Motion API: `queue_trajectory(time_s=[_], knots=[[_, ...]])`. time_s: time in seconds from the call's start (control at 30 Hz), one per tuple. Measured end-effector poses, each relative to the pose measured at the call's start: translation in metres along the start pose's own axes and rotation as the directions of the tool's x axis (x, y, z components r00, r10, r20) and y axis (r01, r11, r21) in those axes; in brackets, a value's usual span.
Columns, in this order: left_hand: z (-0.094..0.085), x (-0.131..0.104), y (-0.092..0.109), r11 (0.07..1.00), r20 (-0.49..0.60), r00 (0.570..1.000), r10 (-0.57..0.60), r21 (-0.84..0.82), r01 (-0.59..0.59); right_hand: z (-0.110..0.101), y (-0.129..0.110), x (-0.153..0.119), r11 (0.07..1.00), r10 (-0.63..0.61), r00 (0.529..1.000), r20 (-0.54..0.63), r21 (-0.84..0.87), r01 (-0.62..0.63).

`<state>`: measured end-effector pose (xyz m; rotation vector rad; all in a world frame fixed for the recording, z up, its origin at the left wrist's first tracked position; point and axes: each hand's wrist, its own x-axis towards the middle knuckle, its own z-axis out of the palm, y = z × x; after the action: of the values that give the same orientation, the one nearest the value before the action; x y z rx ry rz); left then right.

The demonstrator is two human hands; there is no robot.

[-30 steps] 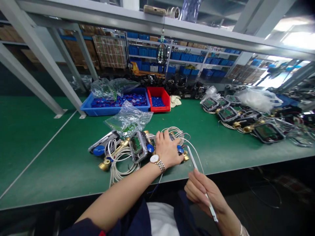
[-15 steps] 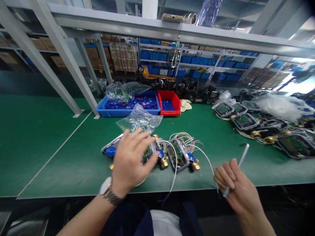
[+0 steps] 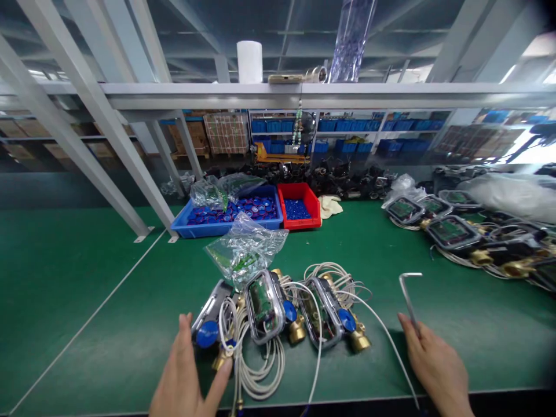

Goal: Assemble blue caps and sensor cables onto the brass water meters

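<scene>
My left hand point(image 3: 189, 370) is open, thumb and fingers apart, beside the leftmost valve unit point(image 3: 212, 313) with its blue cap; whether the thumb touches the brass fitting point(image 3: 221, 359) I cannot tell. My right hand point(image 3: 436, 362) is closed around a silver hex key point(image 3: 407, 298), its bent end pointing up and right. Between the hands lie a middle unit point(image 3: 263, 307) and a right unit point(image 3: 321, 313), each with a clear-covered box, circuit board, blue cap and brass fitting. Coiled white cables point(image 3: 260, 376) lie in front of them.
Behind the units are a crumpled clear plastic bag point(image 3: 247, 246), a blue bin point(image 3: 226, 229) of blue caps, a red bin point(image 3: 310, 205) of small blue parts and a cloth glove point(image 3: 330, 205). More units point(image 3: 452, 231) pile up at right. A metal shelf beam point(image 3: 391, 95) crosses overhead.
My left hand has moved down and left, off the units, uncovering them. The hex key in my right hand now stands with its bent end up. The view has tilted upward.
</scene>
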<state>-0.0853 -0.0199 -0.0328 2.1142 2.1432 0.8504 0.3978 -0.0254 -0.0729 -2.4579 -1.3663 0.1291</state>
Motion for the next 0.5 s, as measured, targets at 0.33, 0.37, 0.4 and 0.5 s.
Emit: queue_trajectory(time_s=[0.33, 0.37, 0.4, 0.5], knots=[[-0.021, 0.196, 0.085, 0.860, 0.025, 0.862, 0.506, -0.087, -0.503, 0.017, 0.006, 0.001, 0.982, -0.156, 0.982, -0.111, 0.088, 0.166], [-0.007, 0.225, 0.109, 0.821, 0.114, 0.813, 0.570, -0.089, -0.564, 0.018, 0.006, 0.001, 0.979, -0.168, 0.979, -0.117, 0.099, 0.180], [0.011, 0.252, 0.133, 0.788, 0.231, 0.759, 0.609, -0.073, -0.611, 0.018, 0.007, 0.001, 0.976, -0.171, 0.978, -0.120, 0.112, 0.184], [0.076, 0.317, 0.194, 0.736, 0.363, 0.665, 0.653, -0.092, -0.671, 0.020, 0.016, 0.004, 0.968, -0.155, 0.981, -0.114, 0.180, 0.174]])
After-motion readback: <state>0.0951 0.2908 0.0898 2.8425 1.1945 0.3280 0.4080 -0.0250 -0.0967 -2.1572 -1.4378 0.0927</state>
